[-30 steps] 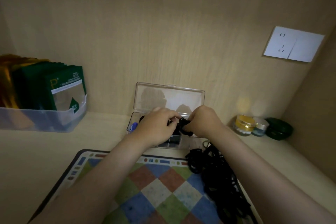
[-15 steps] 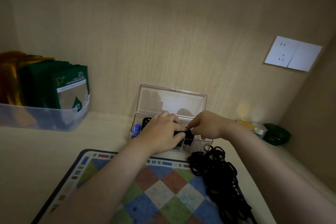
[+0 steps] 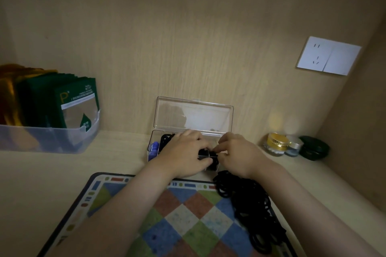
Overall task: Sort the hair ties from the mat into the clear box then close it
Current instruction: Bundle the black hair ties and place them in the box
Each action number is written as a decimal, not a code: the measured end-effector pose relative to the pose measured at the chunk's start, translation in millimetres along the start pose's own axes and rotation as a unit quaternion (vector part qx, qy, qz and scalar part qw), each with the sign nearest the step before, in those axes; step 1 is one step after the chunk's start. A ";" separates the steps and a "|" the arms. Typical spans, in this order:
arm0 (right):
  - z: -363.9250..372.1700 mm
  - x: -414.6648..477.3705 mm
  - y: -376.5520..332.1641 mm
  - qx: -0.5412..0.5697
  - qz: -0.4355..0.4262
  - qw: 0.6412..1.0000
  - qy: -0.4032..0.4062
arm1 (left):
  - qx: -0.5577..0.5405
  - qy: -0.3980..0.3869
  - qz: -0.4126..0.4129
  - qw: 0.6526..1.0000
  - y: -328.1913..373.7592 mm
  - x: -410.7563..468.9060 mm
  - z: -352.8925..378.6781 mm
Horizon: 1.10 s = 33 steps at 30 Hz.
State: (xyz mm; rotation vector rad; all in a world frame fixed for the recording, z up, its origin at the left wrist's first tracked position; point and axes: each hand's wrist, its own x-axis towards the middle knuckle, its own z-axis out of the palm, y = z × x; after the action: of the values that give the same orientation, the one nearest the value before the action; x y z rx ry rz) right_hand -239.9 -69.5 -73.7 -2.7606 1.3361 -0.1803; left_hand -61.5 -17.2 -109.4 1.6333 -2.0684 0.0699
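Observation:
The clear box [image 3: 152, 148] stands against the back wall with its lid [image 3: 194, 115] up. Black hair ties [image 3: 165, 140] and a blue item [image 3: 155, 147] lie in its left compartments. My left hand [image 3: 186, 154] and my right hand [image 3: 238, 153] meet over the box's middle front compartment. Both pinch a small bunch of black hair ties [image 3: 207, 155] down into it. A long pile of black hair ties [image 3: 248, 208] lies along the right side of the chequered mat [image 3: 183, 221].
A translucent bin [image 3: 48, 137] of green and gold packets stands at the left. Small jars [image 3: 276, 144] and a dark green case [image 3: 313, 148] sit at the right by the side wall. A white wall socket [image 3: 329, 55] is above them.
Both hands have come lower and nearer the box's front, pushing the bunch of ties down into the middle compartment. The view has shifted slightly.

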 end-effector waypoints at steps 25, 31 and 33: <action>8.7 -61.8 51.3 0.174 -0.029 0.983 0.048 | 0.087 -0.079 0.056 0.991 66.1 -17.9 9.5; 6.7 -64.1 40.4 0.100 -0.046 0.994 -0.007 | -0.046 -0.053 -0.051 0.996 70.2 -24.1 21.6; 9.3 -63.7 38.7 0.095 -0.042 0.994 -0.016 | -0.087 -0.057 -0.070 0.992 70.0 -23.9 22.6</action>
State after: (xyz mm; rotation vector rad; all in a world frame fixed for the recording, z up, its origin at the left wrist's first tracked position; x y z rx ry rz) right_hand -307.8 -43.4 -92.0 -2.6491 1.1320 -0.2529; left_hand -130.4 16.1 -120.7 1.7018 -1.9742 -0.2503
